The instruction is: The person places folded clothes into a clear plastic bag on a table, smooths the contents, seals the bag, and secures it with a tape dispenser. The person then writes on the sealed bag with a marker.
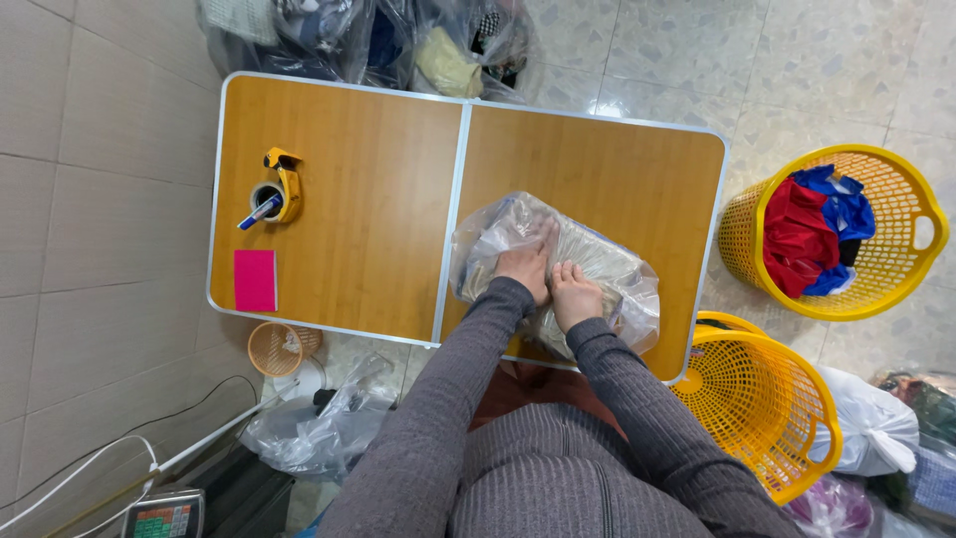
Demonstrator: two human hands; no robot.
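Pressing down side by side, both hands rest flat on a clear plastic bag stuffed with pale folded cloth. The left hand lies palm down with fingers spread toward the far end of the bag; the right hand sits just beside it, touching it, fingers curled over the bag's top. Neither hand grips anything; they bear on the bag from above.

The bag lies on the right half of the counter, near the front edge and right in front of the body. Its long axis runs diagonally, from far left toward near right, so it stretches out past the right hand on one side and ahead of the left hand on the other. The left hand reaches farther onto it.

On the left half of the counter, well apart from the bag, stands a yellow tape dispenser with a blue pen stuck in its roll, and nearer the front edge lies a flat pink rectangular pad. To the right of the counter a yellow basket holds red and blue clothes, and a second yellow basket lies tipped closer in.
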